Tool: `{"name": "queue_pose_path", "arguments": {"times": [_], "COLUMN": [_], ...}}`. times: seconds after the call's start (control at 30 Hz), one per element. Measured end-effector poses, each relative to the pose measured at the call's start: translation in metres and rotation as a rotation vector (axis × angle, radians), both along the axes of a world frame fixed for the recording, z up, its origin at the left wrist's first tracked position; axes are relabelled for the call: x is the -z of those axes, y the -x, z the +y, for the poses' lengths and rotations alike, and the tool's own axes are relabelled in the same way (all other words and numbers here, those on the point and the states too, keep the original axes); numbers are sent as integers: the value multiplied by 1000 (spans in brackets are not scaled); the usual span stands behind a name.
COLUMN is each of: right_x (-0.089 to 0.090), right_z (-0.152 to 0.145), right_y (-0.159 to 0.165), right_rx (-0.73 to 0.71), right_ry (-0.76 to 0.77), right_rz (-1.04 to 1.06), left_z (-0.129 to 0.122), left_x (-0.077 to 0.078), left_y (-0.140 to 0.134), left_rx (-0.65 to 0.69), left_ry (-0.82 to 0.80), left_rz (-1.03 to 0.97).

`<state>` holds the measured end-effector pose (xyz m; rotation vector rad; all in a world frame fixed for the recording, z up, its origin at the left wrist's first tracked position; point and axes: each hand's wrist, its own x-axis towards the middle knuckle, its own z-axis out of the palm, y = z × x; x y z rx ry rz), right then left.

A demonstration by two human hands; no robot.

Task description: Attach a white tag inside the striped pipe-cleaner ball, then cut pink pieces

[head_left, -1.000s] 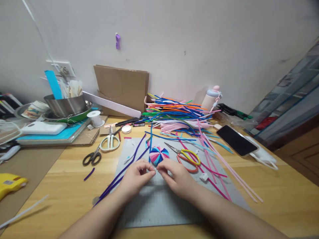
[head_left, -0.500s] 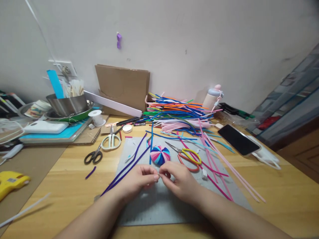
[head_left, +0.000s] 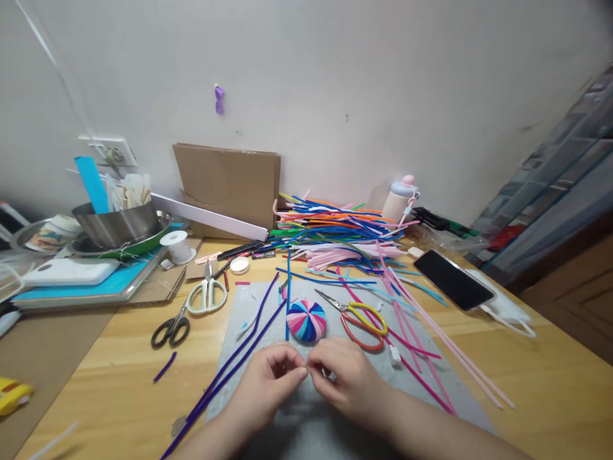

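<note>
My left hand (head_left: 275, 380) and my right hand (head_left: 342, 374) meet fingertip to fingertip over the grey mat (head_left: 292, 434). Both are closed in a pinch, and whatever lies between the fingertips is too small to make out. Just beyond them sits a round striped piece (head_left: 307, 321) in pink, blue and white, with fuzzy strips radiating from its centre. To its right lie scissors with yellow and red handles (head_left: 359, 319), slightly spread. Purple pipe cleaners (head_left: 239, 351) run along the mat's left side, and magenta and pink ones (head_left: 426, 383) along its right.
A heap of colourful pipe cleaners (head_left: 335, 233) lies at the back. White-handled scissors (head_left: 207, 297) and black-handled scissors (head_left: 171, 331) are at left, near a spool (head_left: 177, 246) and a metal bowl (head_left: 119, 225). A phone (head_left: 453, 279) lies at right, and a yellow tool (head_left: 13, 396) at far left.
The whole scene sits lower in the picture, as the camera has tilted up a little. My hands keep their fingertips together, pinched, in front of the striped piece.
</note>
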<state>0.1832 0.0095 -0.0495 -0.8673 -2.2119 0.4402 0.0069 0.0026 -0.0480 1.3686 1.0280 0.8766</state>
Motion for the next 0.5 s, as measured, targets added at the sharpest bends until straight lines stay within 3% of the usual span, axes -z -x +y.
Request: {"name": "queue_pose_path", "arguments": {"times": [0.1,0.27,0.4,0.5], "right_x": [-1,4,4,2], "right_z": [-2,-4,-4,-3], "right_y": [-1,-2,-2,-4], "right_rx": [-1,-2,16,20], "right_ry": [6,44,120,107], "right_rz": [-11,-48,-3,48], "left_z": [-5,-11,-8,-5], "left_x": [-4,-10,-13,-12], "left_y": [-3,-2,1,2], "left_rx": [-24,-39,-75,-77], "left_ry": [-32,-280,-303,-140], "left_rz": [153,417,382,233]}}
